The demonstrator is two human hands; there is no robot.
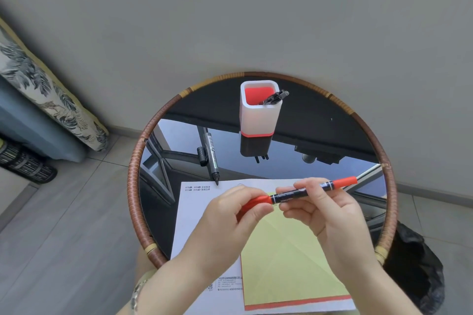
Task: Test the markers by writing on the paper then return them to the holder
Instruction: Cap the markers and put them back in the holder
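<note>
I hold a red marker (302, 193) with a black barrel over the papers. My right hand (330, 215) pinches the barrel near its middle. My left hand (230, 215) grips the red cap at the marker's left end. A white sheet (197, 215) lies on the table with a yellow sheet (284, 258) on top. An uncapped black marker (211, 157) rests on the glass beyond the paper, its loose cap (202, 156) beside it. The white holder (259, 107) with a red inside stands at the back and has several black pens in it.
The round glass table (332, 161) has a woven brown rim (134, 179) and reflects the window. A patterned curtain (48, 94) hangs at the left. A black bag (419, 268) sits on the floor at the right, below the rim.
</note>
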